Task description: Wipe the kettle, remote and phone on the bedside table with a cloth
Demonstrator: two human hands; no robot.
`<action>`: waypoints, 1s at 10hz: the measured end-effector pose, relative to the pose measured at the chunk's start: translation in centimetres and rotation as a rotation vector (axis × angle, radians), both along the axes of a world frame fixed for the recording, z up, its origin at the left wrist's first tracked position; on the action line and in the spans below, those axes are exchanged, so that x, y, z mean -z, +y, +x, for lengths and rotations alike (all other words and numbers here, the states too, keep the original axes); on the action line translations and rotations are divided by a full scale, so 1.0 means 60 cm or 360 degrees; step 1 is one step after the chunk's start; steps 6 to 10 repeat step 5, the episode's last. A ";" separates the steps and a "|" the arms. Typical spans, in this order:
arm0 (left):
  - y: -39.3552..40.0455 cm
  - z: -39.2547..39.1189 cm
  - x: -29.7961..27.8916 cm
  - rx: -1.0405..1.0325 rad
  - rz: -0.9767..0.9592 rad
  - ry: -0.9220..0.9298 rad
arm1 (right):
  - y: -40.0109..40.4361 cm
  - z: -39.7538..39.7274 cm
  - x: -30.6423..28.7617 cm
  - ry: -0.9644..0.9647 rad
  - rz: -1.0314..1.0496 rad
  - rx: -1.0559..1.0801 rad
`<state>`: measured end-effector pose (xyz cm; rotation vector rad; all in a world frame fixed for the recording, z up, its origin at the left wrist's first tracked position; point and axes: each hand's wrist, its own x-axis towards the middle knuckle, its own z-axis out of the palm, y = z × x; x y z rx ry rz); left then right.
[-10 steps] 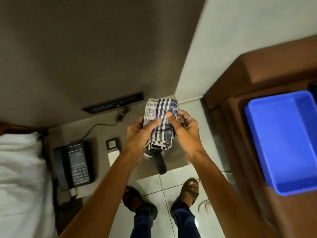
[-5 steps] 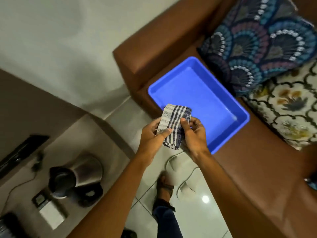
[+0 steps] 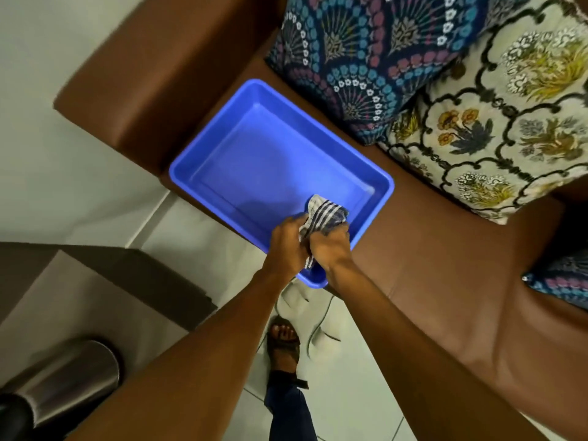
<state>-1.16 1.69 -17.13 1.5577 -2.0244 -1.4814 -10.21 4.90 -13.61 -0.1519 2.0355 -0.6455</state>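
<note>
A: Nearest us, low on our left, stands the brushed-steel cylindrical kettle with a black top point(image 3: 68, 377) on the beige bedside table point(image 3: 63, 297).

B: Our left hand point(image 3: 286, 246) and right hand point(image 3: 331, 246) both clutch the bunched blue-and-white striped cloth point(image 3: 324, 216); the kettle lies back and left of them, nearer our left arm.

A: The cloth hangs over the near corner of the shallow rectangular blue plastic tray point(image 3: 222, 144), possibly touching it; we can't tell.

B: Beyond, the brown leather sofa point(image 3: 445, 265) and patterned cushions point(image 3: 366, 52). Remote and phone aren't visible.
</note>
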 end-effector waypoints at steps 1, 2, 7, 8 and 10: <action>0.002 -0.008 0.003 0.0128 -0.0029 -0.0179 | 0.002 0.003 0.004 -0.0097 0.0068 0.0025; 0.007 -0.006 0.001 0.0315 -0.0085 -0.0351 | 0.011 0.009 -0.001 -0.0065 0.0041 0.0023; 0.012 0.104 -0.092 0.0131 -0.0444 -0.0368 | 0.042 0.035 -0.068 0.0294 -0.0007 -0.0640; 0.012 0.104 -0.092 0.0131 -0.0444 -0.0368 | 0.042 0.035 -0.068 0.0294 -0.0007 -0.0640; 0.012 0.104 -0.092 0.0131 -0.0444 -0.0368 | 0.042 0.035 -0.068 0.0294 -0.0007 -0.0640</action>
